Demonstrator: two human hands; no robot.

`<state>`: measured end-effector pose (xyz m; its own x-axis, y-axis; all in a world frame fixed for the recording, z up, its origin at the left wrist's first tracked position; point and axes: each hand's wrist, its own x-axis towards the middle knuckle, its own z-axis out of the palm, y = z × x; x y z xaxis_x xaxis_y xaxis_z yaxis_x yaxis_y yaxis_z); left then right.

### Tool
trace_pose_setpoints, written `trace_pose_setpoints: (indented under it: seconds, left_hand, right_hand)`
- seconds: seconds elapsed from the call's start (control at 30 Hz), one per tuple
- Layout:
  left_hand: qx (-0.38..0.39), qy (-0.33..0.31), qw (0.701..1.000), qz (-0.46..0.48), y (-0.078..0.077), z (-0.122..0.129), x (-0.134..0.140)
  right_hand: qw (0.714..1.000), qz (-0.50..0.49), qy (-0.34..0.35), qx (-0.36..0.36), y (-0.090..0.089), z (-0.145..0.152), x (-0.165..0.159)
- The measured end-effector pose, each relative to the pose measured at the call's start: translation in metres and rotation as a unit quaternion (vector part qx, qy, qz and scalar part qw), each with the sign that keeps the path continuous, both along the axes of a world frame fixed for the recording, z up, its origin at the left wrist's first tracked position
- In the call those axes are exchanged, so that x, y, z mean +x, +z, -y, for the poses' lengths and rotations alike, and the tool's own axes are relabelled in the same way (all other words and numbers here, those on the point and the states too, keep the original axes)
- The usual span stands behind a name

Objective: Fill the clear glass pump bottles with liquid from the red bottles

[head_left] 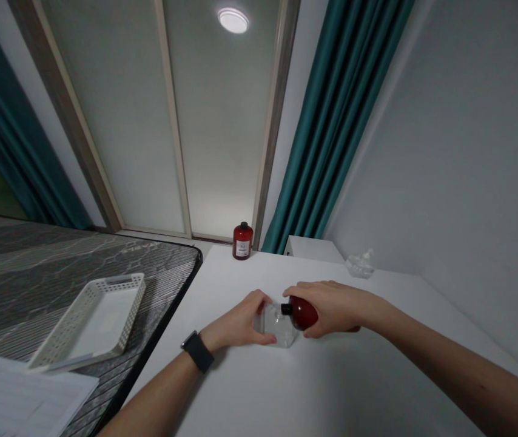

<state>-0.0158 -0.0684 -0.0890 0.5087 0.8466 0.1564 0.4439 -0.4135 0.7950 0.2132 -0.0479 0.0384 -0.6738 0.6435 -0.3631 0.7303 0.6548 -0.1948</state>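
Holding a red bottle point(303, 314) on its side over a white table point(250, 400), a person with bare hands points its black tip left toward a clear container point(279, 332). The right hand point(334, 306) is closed around the bottle's body, thumb and fingers on opposite sides. The left hand point(244, 321), a dark watch point(198, 351) on its wrist, has thumb and fingers set well apart and braces the container's left side against the tabletop. The step in hand looks like pouring, or lining up to pour, from bottle to container; no stream of liquid can be made out, and whether the black tip is a bare neck or a cap, or touches the container, cannot be told. The next move would seem to call for a steady left hand, the tip kept squarely over the container's opening, and a gentle tilt from the right wrist, since a smooth, round bottle could roll in the grip and spill. A second bottle point(242, 241), black-topped and pale-labelled, stands upright near the table's far edge; a clear ornament point(361, 264), too faint to identify, sits farther right, by the wall. To the left, a white basket point(132, 325) rests on a gray bed point(168, 261), beside some papers point(22, 397). Teal curtains point(332, 121) and frosted doors point(222, 133) form the backdrop.
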Motion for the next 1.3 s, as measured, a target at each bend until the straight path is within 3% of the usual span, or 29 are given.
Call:
trace_pose_setpoints:
  seconds: [1.3]
  left_hand:
    - [0.001,-0.004,1.000,0.005,0.0013,0.0008,-0.0001]
  right_hand:
    - [1.000,0.002,0.001,-0.004,0.0005,-0.0008,-0.0009]
